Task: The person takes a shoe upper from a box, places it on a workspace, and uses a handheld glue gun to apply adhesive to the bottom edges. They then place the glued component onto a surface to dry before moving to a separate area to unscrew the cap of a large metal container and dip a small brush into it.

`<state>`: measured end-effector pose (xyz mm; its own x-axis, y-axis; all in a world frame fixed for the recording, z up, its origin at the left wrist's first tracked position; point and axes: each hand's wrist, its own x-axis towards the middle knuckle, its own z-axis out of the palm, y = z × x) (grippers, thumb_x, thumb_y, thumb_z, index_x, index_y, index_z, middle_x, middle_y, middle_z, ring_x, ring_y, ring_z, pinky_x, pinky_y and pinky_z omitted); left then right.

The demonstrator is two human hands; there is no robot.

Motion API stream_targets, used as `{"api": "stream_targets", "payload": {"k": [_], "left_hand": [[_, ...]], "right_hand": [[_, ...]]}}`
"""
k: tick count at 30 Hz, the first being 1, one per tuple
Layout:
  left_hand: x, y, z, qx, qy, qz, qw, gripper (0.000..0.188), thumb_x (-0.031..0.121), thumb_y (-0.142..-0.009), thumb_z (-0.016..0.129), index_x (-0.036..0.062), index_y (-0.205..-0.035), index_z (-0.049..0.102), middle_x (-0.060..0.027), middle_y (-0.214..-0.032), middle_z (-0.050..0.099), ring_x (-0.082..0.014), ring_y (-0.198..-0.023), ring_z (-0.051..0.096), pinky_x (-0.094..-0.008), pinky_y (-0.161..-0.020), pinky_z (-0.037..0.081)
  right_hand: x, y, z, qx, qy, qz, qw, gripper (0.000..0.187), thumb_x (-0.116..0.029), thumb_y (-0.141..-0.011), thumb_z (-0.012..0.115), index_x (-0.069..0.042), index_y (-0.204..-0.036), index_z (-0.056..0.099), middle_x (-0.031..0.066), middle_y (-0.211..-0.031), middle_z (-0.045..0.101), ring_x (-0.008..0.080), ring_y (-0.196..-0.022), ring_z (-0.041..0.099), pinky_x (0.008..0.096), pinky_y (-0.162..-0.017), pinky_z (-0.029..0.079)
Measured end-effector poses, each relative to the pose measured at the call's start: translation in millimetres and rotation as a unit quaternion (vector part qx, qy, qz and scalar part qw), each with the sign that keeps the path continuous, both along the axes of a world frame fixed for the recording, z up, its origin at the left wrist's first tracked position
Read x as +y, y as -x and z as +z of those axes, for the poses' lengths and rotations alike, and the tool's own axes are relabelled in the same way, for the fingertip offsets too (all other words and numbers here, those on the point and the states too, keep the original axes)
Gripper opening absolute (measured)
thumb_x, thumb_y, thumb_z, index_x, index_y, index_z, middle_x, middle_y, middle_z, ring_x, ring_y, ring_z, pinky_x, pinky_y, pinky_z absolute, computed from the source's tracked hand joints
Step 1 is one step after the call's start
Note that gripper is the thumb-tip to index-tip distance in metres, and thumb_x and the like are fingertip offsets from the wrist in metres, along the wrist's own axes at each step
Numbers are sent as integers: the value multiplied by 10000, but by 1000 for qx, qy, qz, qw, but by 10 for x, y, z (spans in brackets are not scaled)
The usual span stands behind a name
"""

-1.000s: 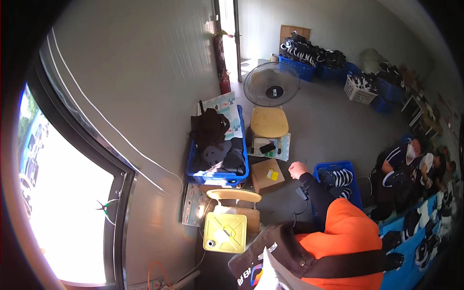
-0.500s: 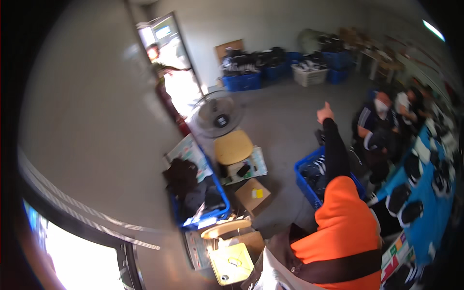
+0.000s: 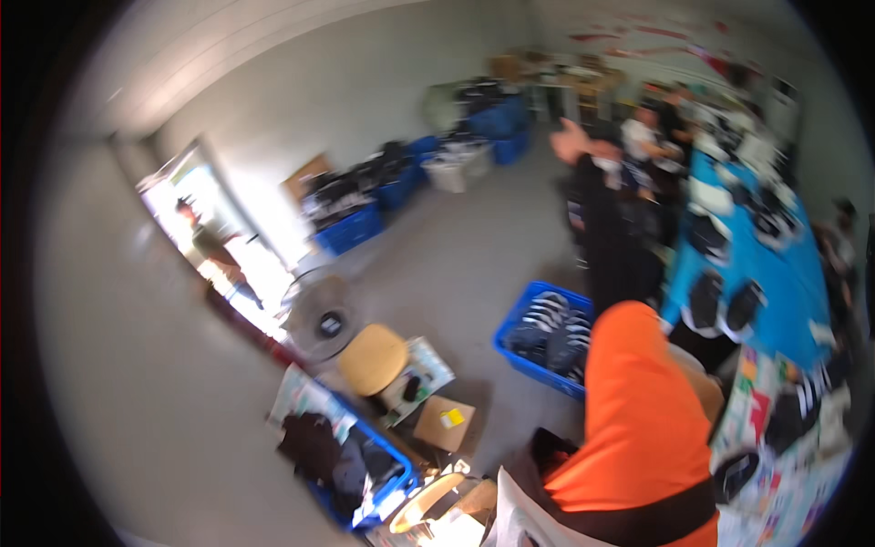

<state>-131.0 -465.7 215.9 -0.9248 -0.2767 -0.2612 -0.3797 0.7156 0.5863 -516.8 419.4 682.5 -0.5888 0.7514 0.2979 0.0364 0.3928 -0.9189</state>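
Note:
My right arm reaches out ahead in an orange upper sleeve (image 3: 629, 401) with a dark forearm sleeve (image 3: 611, 232). At its end, my right hand (image 3: 571, 143) is raised in the air, blurred, with fingers apart and nothing visible in it. Below the arm, on the floor, stands a blue crate (image 3: 547, 376) of dark shoes (image 3: 550, 335) with white stripes; the hand does not touch it. My left hand is out of view.
A long blue-covered table (image 3: 802, 301) with shoes stands on the right, people (image 3: 643, 137) beside it. Left are a stool (image 3: 374, 358), a fan (image 3: 319, 314), a cardboard box (image 3: 444, 424) and a blue crate of dark cloth (image 3: 401, 479). Someone (image 3: 214, 246) stands in the doorway.
The view has swung right, bringing more of the blue table into sight. My right arm stays stretched out; the hand, earlier with one finger raised, now looks more spread.

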Motion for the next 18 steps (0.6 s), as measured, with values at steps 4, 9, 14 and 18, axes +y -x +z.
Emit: {"api": "stream_targets", "payload": {"k": [4, 9, 14, 18], "left_hand": [[174, -140, -154, -38, -41, -12, 998, 678, 349, -797, 807, 102, -1233, 351, -188, -881, 642, -359, -819, 591, -444, -733, 477], [168, -811, -204, -63, -52, 85, 993, 741, 328, -782, 825, 115, -1269, 308, -176, -878, 634, -338, -812, 583, -428, -726, 472], [186, -1015, -243, -83, -56, 103, 990, 809, 306, -767, 842, 129, -1305, 265, -164, -876, 626, -317, -805, 576, -412, -720, 466], [114, -1119, -256, -92, -53, 106, 989, 865, 289, -755, 856, 140, -1334, 230, -154, -874, 620, -300, -799, 570, -400, -714, 461]], "right_hand": [[173, -423, -1099, 29, -14, 191, 981, 418, -26, -895, 536, -59, -1306, 608, 24, -618, 528, 131, -403, 449, 305, -366, 353], [-2213, -336, -2279, -209, 25, 454, 866, 361, -92, -892, 646, -80, -1251, 671, 41, -785, 662, 125, -565, 604, 288, -476, 492], [-3425, -590, -3364, -396, -7, 631, 667, 400, -219, -971, 659, -100, -1352, 643, 53, -908, 717, 114, -678, 660, 275, -572, 544], [-4066, -981, -3749, -472, -83, 690, 543, 382, -208, -980, 633, -103, -1347, 661, 43, -904, 728, 131, -715, 691, 276, -583, 546]]}}
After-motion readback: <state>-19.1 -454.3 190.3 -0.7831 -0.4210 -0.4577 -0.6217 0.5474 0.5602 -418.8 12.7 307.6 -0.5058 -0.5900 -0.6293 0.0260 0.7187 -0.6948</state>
